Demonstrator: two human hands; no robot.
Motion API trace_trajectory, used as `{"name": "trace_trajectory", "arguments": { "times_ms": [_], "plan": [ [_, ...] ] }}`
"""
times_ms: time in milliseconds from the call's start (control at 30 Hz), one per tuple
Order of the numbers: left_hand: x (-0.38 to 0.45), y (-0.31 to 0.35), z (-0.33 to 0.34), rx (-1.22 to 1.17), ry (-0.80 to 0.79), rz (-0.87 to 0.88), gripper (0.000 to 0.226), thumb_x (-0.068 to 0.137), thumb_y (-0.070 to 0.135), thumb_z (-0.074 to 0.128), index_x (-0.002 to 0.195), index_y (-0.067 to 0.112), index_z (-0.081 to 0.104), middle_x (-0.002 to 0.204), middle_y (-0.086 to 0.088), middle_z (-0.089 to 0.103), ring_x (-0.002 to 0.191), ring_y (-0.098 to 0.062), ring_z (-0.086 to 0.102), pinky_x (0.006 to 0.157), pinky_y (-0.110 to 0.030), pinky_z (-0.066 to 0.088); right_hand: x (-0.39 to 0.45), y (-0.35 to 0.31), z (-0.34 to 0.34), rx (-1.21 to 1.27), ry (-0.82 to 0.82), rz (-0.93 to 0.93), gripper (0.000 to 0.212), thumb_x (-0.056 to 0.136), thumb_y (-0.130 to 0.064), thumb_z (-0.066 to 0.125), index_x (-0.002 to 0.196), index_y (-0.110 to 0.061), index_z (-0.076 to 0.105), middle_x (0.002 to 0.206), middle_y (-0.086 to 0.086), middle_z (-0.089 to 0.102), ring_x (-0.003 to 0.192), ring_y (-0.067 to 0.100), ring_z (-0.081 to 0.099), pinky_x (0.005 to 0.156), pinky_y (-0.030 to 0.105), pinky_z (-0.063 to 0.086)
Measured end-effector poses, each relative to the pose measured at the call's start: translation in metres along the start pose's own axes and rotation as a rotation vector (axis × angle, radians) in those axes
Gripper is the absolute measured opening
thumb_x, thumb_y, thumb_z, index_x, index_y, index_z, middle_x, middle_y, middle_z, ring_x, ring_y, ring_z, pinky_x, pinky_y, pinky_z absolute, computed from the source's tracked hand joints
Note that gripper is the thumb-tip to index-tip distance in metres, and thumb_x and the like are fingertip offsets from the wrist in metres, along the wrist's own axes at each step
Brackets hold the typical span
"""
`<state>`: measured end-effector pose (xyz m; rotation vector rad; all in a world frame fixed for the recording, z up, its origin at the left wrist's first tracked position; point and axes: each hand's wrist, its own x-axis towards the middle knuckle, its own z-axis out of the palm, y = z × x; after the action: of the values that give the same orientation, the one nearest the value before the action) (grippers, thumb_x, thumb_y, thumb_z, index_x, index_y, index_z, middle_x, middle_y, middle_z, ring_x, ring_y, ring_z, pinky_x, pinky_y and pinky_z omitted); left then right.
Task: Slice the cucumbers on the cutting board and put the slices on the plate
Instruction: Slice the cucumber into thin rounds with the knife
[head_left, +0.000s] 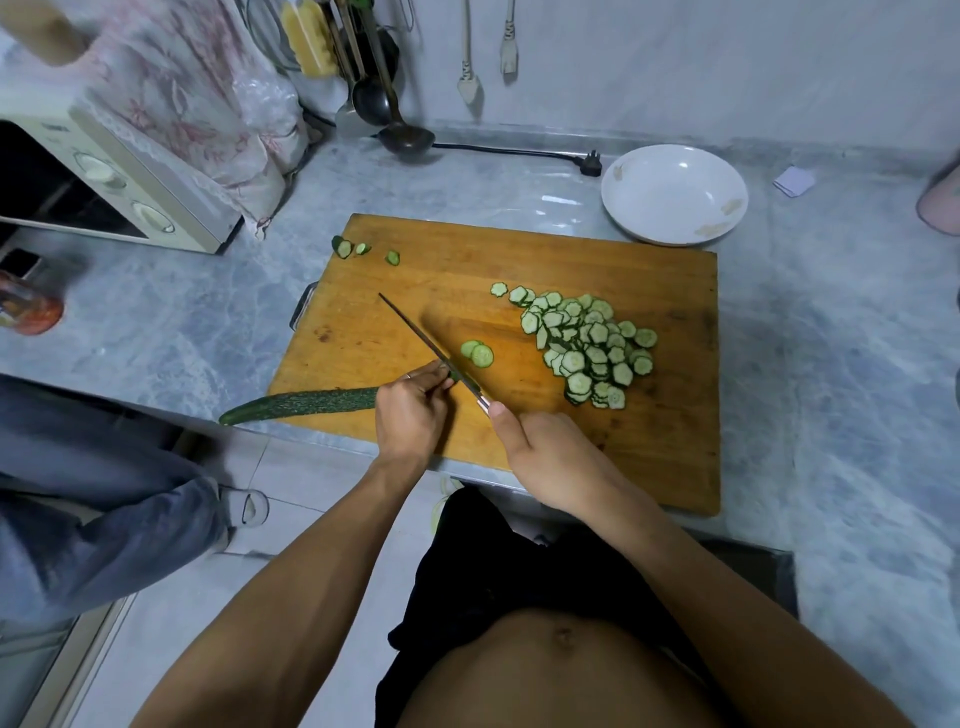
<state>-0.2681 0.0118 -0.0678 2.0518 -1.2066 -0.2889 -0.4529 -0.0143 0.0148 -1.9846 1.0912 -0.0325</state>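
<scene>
Slicing is under way near the front of the wooden cutting board. A left hand curls round the cut end of a long cucumber, whose tail overhangs the board's left edge; the right hand grips the handle of a kitchen knife, blade against the knuckles. Fingertips are best kept tucked and cuts thin and even. Two fresh slices lie just right of the blade, the slice pile further right. Beyond the far right corner stands the bare white plate, nothing blocking it. Three end scraps sit far left.
</scene>
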Motion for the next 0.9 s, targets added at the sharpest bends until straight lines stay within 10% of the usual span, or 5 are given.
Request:
{"name": "trace_trajectory", "arguments": {
  "times_ms": [233,900],
  "plan": [
    [-0.003,0.007,-0.001,0.008,0.011,-0.01,0.029,0.077,0.001,0.054,0.092,0.004,0.079,0.098,-0.008,0.076,0.092,-0.02,0.071,0.083,-0.029,0.055,-0.011,-0.003,0.0,0.004,-0.017,-0.014,0.067,0.106,-0.047,0.017,0.06,-0.009,0.046,0.058,0.006,0.05,0.057,0.011,0.047,0.058,0.034,0.03],
    [-0.006,0.01,-0.002,-0.081,0.04,-0.016,0.031,0.074,-0.018,0.058,0.096,-0.005,0.076,0.102,-0.018,0.073,0.098,-0.015,0.067,0.088,-0.002,0.043,0.019,-0.009,0.005,0.045,-0.032,0.059,0.069,0.105,-0.052,0.017,0.059,-0.011,0.047,0.062,0.005,0.049,0.069,0.026,0.05,0.064,0.031,0.034]
  ]
}}
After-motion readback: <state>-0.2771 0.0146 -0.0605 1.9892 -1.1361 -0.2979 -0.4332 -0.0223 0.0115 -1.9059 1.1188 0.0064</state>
